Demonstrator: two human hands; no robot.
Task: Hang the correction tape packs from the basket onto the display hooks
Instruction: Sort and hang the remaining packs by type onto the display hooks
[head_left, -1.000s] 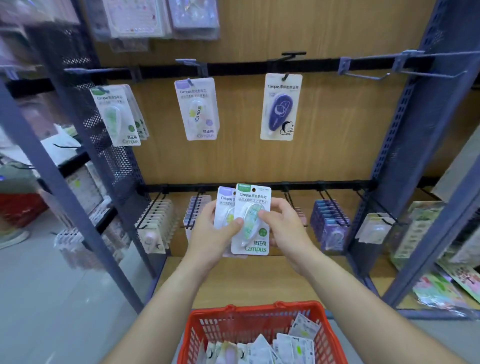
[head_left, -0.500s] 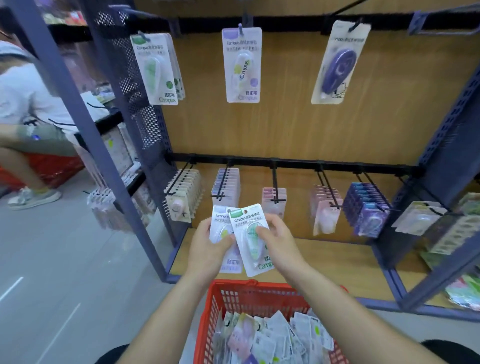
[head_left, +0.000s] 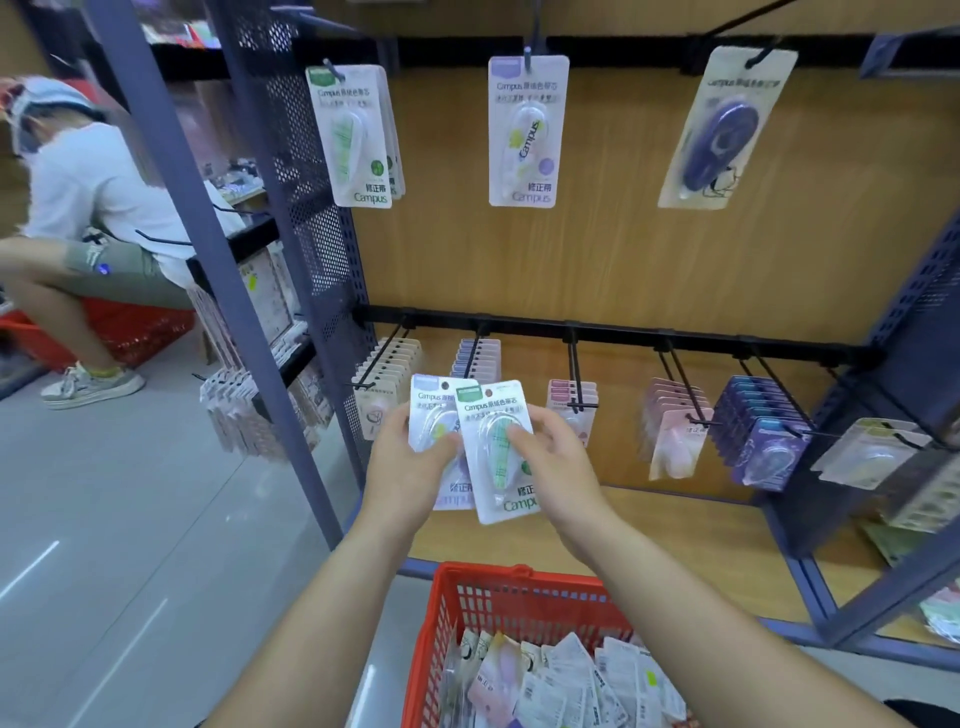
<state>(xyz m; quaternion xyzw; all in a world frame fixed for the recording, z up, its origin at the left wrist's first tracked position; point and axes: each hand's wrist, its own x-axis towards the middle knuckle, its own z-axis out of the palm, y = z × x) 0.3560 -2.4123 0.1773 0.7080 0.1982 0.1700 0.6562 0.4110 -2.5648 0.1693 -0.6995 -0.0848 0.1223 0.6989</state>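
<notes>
I hold two correction tape packs in front of the shelf. My left hand grips a purple-topped pack, and my right hand pinches a green-topped pack that overlaps it. A red basket full of several more packs stands below my arms. On the upper rail hang green packs, a purple-topped pack and a dark blue pack, each on its own hook. The lower rail carries hooks with rows of other packs.
A blue metal upright and a perforated side panel frame the shelf's left side. Another person sits on a red crate at the far left. Grey floor lies to the left. A wooden shelf board runs under the lower hooks.
The view has tilted down and swung left, bringing the seated person and more of the basket into sight. Both hands stay on the same two packs, now lower, in front of the lower hooks.
</notes>
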